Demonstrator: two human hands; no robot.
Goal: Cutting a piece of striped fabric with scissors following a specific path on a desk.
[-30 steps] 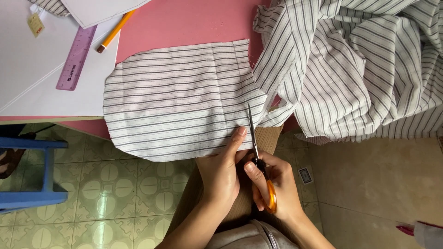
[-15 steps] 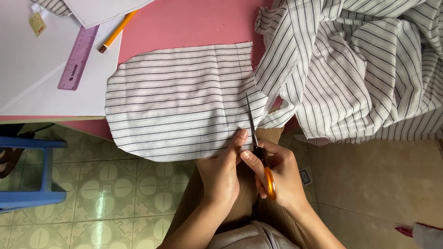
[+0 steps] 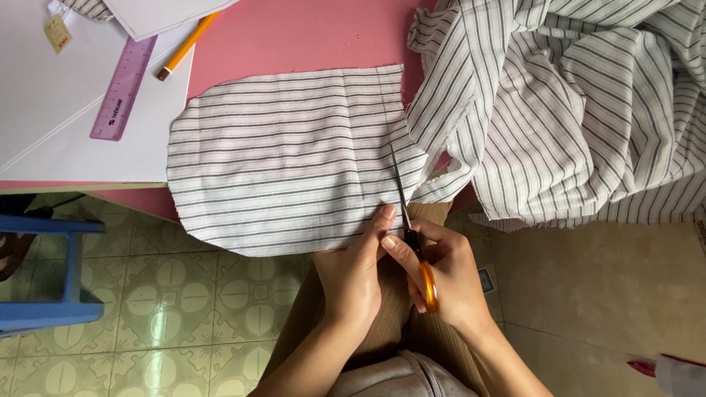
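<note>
A striped white-and-grey fabric piece [image 3: 279,158] lies over the front edge of the pink table [image 3: 309,33]. My left hand [image 3: 353,272] pinches its lower right edge from below. My right hand [image 3: 448,276] grips orange-handled scissors [image 3: 412,235], whose blades point up into the cloth along a cut line. To the right, the same cloth continues into a large crumpled heap of striped fabric [image 3: 573,103].
A purple ruler [image 3: 123,88] and a yellow pencil [image 3: 185,46] lie on white paper sheets [image 3: 51,110] at the table's left. A blue stool [image 3: 51,268] stands on the tiled floor at lower left. My knees are under the table edge.
The scissors blades have moved a little further up into the striped cloth. Both hands stay in nearly the same place at the cloth's lower edge.
</note>
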